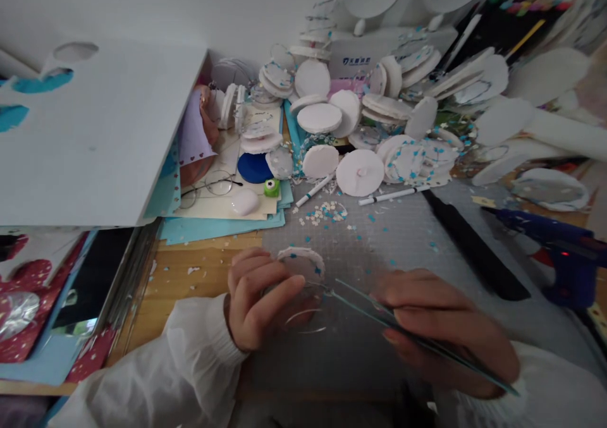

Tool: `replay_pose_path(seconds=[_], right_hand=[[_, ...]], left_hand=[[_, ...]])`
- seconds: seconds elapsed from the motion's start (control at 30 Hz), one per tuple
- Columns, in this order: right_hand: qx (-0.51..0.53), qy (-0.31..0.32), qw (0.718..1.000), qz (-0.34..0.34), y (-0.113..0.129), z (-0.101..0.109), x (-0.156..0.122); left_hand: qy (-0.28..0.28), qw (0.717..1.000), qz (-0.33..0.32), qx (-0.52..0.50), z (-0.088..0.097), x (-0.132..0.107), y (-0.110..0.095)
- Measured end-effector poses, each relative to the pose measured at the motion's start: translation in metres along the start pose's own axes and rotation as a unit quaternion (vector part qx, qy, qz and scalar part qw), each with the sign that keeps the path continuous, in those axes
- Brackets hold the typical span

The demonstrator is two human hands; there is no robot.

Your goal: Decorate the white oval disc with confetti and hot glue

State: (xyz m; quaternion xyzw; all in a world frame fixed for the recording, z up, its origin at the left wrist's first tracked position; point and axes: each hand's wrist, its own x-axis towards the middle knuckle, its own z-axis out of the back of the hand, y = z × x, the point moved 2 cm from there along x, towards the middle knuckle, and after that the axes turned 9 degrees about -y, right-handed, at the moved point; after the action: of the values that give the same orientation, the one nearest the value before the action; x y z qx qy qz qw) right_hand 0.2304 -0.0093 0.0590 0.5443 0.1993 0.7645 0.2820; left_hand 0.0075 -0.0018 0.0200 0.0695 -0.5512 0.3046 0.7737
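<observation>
My left hand (260,295) is closed on a small round white disc (303,265) with a few tiny blue pieces along its edge. Thin clear loops (310,330) curve below that hand, partly lost in shadow. In my right hand (443,320), somewhat blurred, is a pair of greenish tweezers (363,311). Their tips are apart and point left, close to the disc's lower right edge. Whether the tips hold anything is too small to tell. Tiny white and blue flower-shaped pieces (326,213) lie scattered on the grey cutting mat (294,377) beyond my hands.
Many white discs (320,118) with blue-dotted loops crowd the back. White pens (393,195) lie before them. At the right are a long black object (478,244) and a blue glue gun (569,251) with a red light. Eyeglasses (219,183) and a large white board (104,137) occupy the left.
</observation>
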Motion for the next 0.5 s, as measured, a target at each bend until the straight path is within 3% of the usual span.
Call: replay_pose_path(seconds=[0.3,0.5], right_hand=[[-0.033,0.025,0.998,0.039,0.008,-0.001,-0.009],[-0.051,0.029,0.998,0.027,0.009,-0.003,-0.004]], left_hand=[[-0.023,0.999,-0.026,0.033,0.000,0.012,-0.008],[-0.023,0.999,-0.024,0.029,-0.001,0.009,-0.008]])
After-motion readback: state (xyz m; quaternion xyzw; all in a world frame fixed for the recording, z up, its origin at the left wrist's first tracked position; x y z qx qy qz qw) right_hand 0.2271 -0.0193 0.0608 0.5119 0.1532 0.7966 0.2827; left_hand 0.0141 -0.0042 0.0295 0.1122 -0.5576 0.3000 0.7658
